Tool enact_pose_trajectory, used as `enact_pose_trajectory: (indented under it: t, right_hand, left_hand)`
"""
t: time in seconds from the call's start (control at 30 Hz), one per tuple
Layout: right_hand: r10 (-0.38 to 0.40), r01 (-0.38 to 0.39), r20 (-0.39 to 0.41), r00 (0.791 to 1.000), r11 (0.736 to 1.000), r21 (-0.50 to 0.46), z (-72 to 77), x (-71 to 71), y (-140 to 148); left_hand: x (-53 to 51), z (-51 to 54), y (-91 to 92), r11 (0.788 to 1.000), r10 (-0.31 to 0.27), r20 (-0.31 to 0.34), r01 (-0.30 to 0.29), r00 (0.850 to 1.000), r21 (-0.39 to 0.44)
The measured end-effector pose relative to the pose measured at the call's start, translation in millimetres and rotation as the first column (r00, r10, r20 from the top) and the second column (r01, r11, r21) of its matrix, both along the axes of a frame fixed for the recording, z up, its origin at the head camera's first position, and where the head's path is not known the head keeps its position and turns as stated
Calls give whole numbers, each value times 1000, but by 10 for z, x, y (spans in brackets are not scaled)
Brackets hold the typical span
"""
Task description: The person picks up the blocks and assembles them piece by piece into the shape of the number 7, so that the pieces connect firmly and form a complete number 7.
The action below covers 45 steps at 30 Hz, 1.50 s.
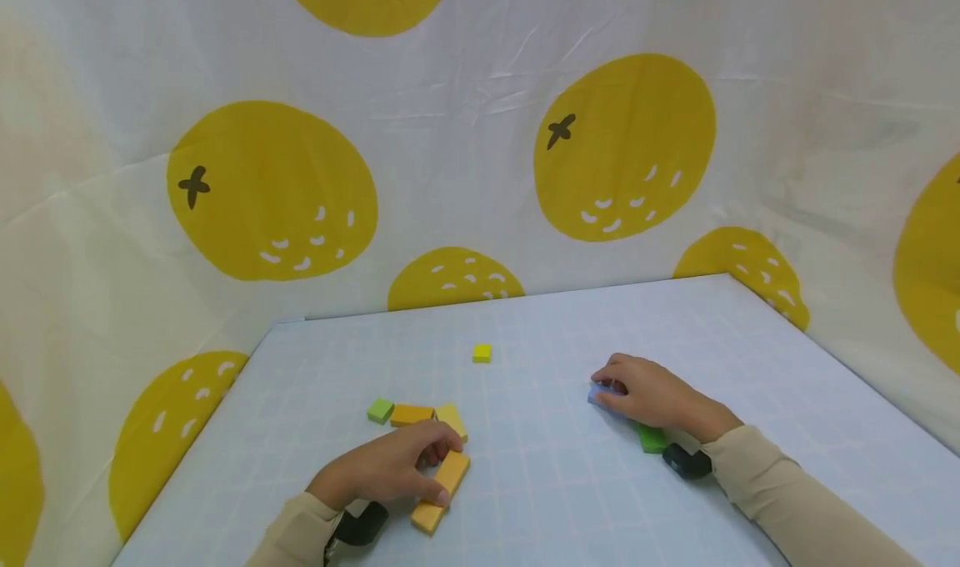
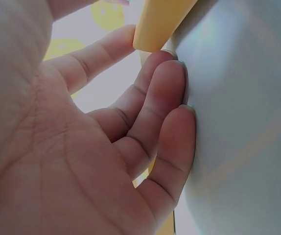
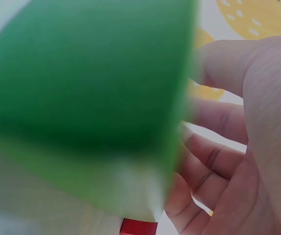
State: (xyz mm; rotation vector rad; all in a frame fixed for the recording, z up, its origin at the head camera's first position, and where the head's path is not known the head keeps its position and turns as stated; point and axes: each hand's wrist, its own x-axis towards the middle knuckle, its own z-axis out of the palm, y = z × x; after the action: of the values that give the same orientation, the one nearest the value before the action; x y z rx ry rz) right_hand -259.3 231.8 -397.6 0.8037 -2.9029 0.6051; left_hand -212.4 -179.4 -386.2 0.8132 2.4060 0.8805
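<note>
In the head view my left hand pinches a yellow-orange block on the table, thumb toward me, index finger at the far end. The thumb covers part of it, so I cannot tell whether it is one long block or two end to end. In the left wrist view the index fingertip touches the end of the yellow-orange block; the other fingers are bent beside the tabletop. My right hand holds a blue block between thumb and fingers. A green block lies beneath the right wrist, blurred and close in the right wrist view.
Beyond the left hand lie a light green block, an orange block and a pale yellow block. A small yellow block sits farther back. A red block shows in the right wrist view. A fruit-patterned curtain surrounds the table.
</note>
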Motion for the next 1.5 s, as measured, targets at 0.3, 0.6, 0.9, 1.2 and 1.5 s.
enact_pose_trajectory:
  t: [0.3, 0.6, 0.9, 1.2, 1.5]
  right_hand:
    - [-1, 0, 8, 1000, 1000, 2, 10, -3, -12]
    - [-5, 5, 11, 1000, 1000, 8, 35, 28, 10]
    - [7, -7, -1, 1000, 1000, 5, 25, 10, 11]
    - [-5, 5, -5, 1000, 1000, 24, 40, -15, -6]
    - [-14, 13, 13, 1000, 999, 35, 18, -2, 3]
  left_hand:
    - [12, 2, 1, 1000, 10, 16, -10, 1000, -8]
    - [39, 39, 54, 1000, 13, 30, -13, 999, 5]
    - [46, 23, 75, 999, 44, 33, -43, 999, -19]
    - [21, 22, 18, 998, 23, 47, -25, 999, 51]
    - [14, -3, 21, 993, 7, 93, -17, 996, 114]
